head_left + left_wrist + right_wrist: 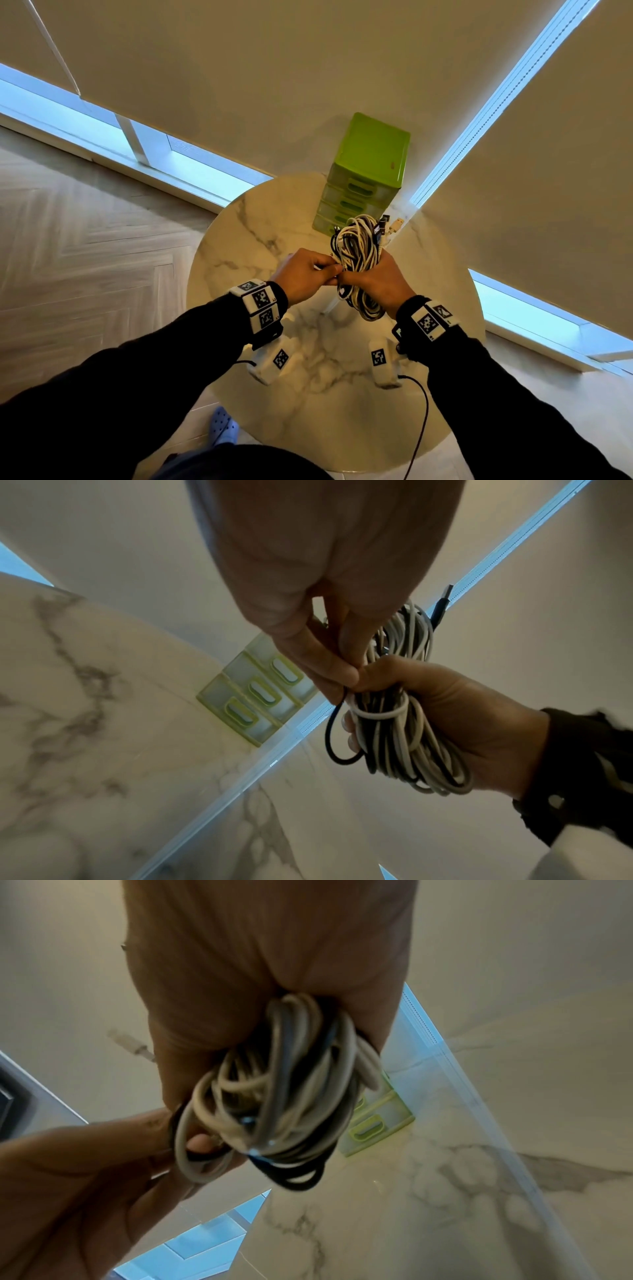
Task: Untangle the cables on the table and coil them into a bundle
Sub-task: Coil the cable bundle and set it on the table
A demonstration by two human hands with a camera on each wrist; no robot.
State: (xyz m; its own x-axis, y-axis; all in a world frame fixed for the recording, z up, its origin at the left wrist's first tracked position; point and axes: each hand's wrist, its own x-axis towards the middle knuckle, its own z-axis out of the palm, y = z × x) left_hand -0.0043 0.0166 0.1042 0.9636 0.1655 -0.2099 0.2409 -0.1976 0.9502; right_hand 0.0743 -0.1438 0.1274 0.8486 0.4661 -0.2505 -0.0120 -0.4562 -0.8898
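Observation:
A coiled bundle of white and black cables (358, 260) hangs in the air above the round marble table (260, 233). My right hand (378, 279) grips the bundle (394, 723) round its middle, fingers wrapped about the loops (274, 1085). My left hand (308, 274) meets it from the left and pinches a black cable strand (337, 715) between thumb and fingers at the bundle's waist. Plug ends (388, 228) stick out at the top of the coil. A black USB plug (443, 603) shows in the left wrist view.
A green plastic drawer unit (368, 171) stands at the table's far edge, just behind the bundle. Beige roller blinds and window strips surround the table. Wood floor lies to the left. A black wire (423, 411) trails from my right wrist device.

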